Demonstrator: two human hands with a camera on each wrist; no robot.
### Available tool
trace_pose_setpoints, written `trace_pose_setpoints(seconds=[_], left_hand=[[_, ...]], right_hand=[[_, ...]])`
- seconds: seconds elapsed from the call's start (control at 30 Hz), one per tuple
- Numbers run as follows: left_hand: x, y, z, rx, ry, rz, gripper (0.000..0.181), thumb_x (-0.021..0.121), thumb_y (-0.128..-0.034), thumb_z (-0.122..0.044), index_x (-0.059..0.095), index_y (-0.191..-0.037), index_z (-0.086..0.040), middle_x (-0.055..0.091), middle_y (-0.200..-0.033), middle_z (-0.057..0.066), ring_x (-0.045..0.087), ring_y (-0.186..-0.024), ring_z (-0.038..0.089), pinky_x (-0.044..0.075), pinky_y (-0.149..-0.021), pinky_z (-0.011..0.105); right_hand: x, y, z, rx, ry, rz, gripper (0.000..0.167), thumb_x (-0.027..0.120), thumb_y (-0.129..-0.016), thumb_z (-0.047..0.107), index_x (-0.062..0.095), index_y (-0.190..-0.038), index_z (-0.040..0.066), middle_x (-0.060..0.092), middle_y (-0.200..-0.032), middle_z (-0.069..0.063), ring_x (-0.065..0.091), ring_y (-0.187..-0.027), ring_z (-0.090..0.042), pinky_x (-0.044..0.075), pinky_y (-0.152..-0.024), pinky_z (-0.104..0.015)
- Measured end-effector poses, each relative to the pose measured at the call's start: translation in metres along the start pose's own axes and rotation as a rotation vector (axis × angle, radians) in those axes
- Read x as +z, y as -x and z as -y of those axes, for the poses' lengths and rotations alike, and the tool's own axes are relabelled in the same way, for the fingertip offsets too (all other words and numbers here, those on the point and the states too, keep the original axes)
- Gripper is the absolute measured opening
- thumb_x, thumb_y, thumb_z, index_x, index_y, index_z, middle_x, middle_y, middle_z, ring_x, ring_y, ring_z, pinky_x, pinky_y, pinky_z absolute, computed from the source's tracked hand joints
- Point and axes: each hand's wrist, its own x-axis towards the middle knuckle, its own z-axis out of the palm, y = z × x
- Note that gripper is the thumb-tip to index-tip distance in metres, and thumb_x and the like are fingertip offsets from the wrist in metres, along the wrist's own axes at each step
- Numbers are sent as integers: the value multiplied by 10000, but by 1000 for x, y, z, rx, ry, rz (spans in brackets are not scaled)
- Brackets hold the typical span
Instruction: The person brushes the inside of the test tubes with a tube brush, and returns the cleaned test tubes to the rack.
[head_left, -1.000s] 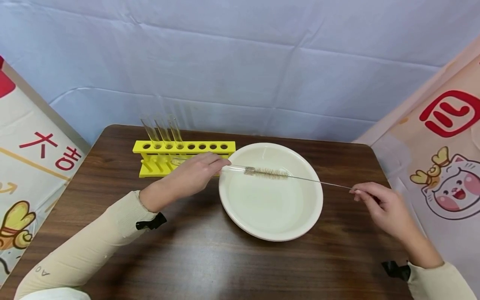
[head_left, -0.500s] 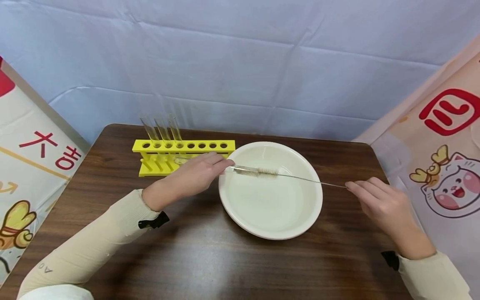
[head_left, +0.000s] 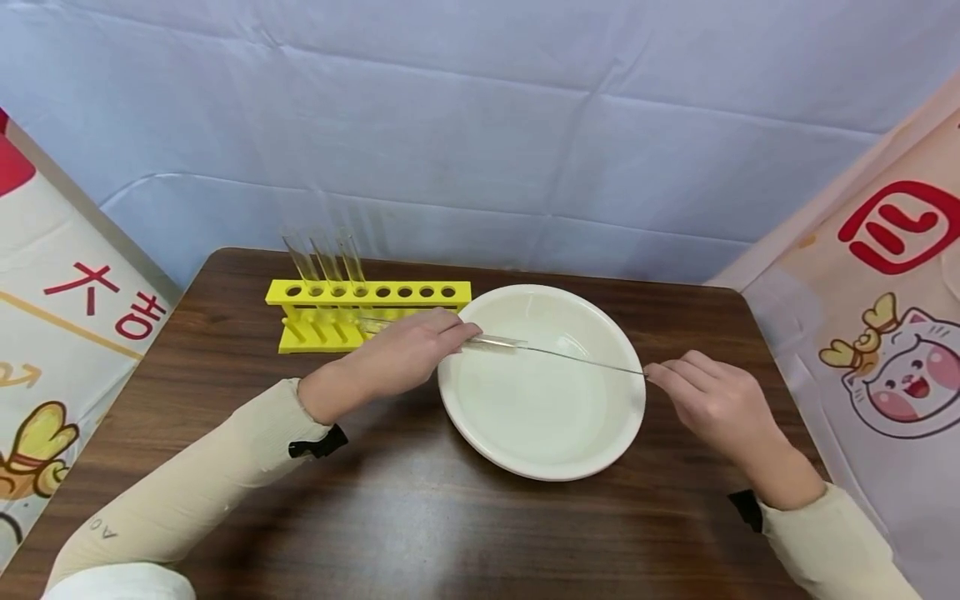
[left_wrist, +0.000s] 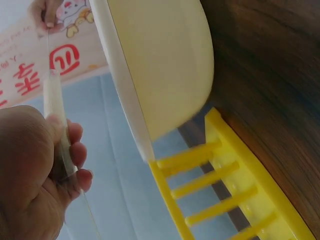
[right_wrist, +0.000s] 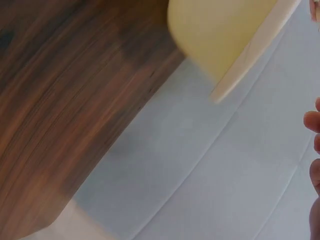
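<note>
My left hand (head_left: 408, 350) grips a glass test tube (head_left: 498, 342) that lies nearly level, its mouth over the left half of a white basin (head_left: 542, 477). In the left wrist view, fingers and thumb curl round the tube (left_wrist: 54, 97). My right hand (head_left: 716, 404) pinches the thin wire handle of a test tube brush (head_left: 585, 360) at the basin's right rim. That wire runs into the tube's mouth; the bristles are inside the tube or hidden by the left hand. Only fingertips of the right hand (right_wrist: 314, 150) show in the right wrist view.
A yellow test tube rack (head_left: 367, 292) stands behind the left hand, with three upright glass tubes (head_left: 326, 258) in its left holes. The basin holds what looks like clear water. Brown wooden table (head_left: 480, 542) surrounds it, with a pale cloth (head_left: 480, 142) hanging behind.
My right hand has moved left with the brush, whose bristles have gone from outside the tube's mouth to inside it. The left hand has shifted slightly right.
</note>
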Motion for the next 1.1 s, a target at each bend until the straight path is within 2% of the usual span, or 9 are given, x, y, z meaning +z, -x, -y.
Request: trace_pose_setpoints(seconds=[0.27,0.4,0.5,0.63,0.77,0.87,0.93,1.0,1.1], left_hand=[[6,-16,-18,45,6,47,339,639,-993,-31,604,-1330,-44,664,-1174,61,614,-1104,223,505,-983,327],[8,-17,-16,44,-4,20,332,639,-998,-45,603,-1328,-42,668,-1164,62,616,-1096,223,503,-991,318],[8,-16,-14,54,-29,-23,320,650,-994,-54,614,-1312,-37,675,-1141,62,624,-1082,221,489,-1025,328],[8,-15,-12,56,-50,-47,309,656,-992,-61,621,-1299,-37,680,-1127,58,627,-1087,226,454,-1081,364],[7,-15,-13,62,-55,-53,303,662,-988,-61,626,-1289,-44,682,-1123,53,629,-1084,229,451,-1087,383],[7,-16,-14,70,-63,-64,305,672,-981,-59,629,-1283,-54,684,-1120,43,631,-1070,218,479,-1047,364],[7,-17,-15,76,-67,-66,309,677,-976,-54,630,-1281,-57,685,-1118,38,634,-1058,211,497,-1009,344],[7,-18,-16,79,-68,-59,314,680,-974,-56,628,-1284,-61,685,-1122,33,634,-1052,203,511,-972,327],[7,-19,-17,81,-68,-46,320,680,-973,-53,625,-1289,-62,681,-1129,32,632,-1052,199,515,-959,317]], right_hand=[[24,-15,16,-34,-87,67,341,424,-1049,-17,730,-900,17,699,-784,-62,583,-651,-199,505,-502,-305],[29,-19,20,26,-138,99,315,458,-1083,89,713,-910,26,684,-784,-43,579,-651,-183,500,-517,-303],[29,-20,25,187,-214,184,276,510,-1078,188,710,-921,80,679,-807,2,576,-663,-142,481,-524,-289],[28,-26,33,541,-472,359,174,606,-1026,153,688,-877,189,632,-775,87,538,-648,-84,440,-536,-251],[25,-34,35,896,-946,496,289,526,-1053,100,601,-775,124,544,-675,51,452,-570,-101,358,-491,-249],[22,-37,31,1097,-1333,573,337,393,-1065,88,458,-737,48,443,-635,24,343,-525,-97,224,-458,-245],[21,-37,29,1189,-1505,600,293,350,-1028,60,387,-738,44,386,-633,32,272,-517,-88,139,-468,-246],[20,-35,27,1215,-1563,579,247,344,-987,20,382,-743,40,367,-631,28,239,-512,-106,115,-471,-263],[20,-32,28,1152,-1416,492,226,382,-969,-32,469,-765,9,376,-624,9,265,-513,-155,164,-452,-280]])
